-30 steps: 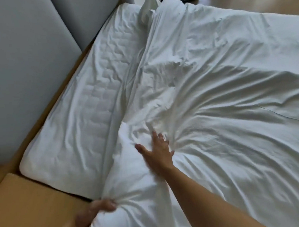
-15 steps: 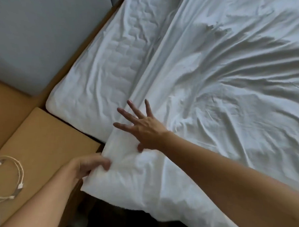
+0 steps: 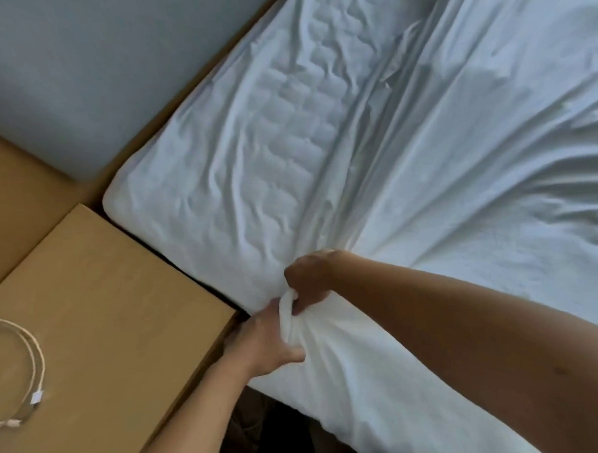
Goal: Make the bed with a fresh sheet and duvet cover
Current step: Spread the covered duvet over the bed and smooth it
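A white fresh sheet (image 3: 475, 143) lies rumpled over the right part of the bed. Its edge runs diagonally, leaving the quilted mattress pad (image 3: 253, 153) bare on the left. At the near side of the mattress both hands meet on a bunched fold of the sheet's edge. My left hand (image 3: 265, 340) grips the bunch from the left. My right hand (image 3: 310, 277) curls over it from above and pinches the same fold.
A wooden bedside table (image 3: 99, 320) stands close against the mattress on the left, with a coiled white cable (image 3: 19, 372) on it. A grey padded headboard (image 3: 88, 64) rises at the top left. Dark floor gap (image 3: 275, 432) shows below the mattress edge.
My right hand, flat with spread fingers on the sheet before, has closed on the sheet's edge beside my left hand. The view has tilted down and left.
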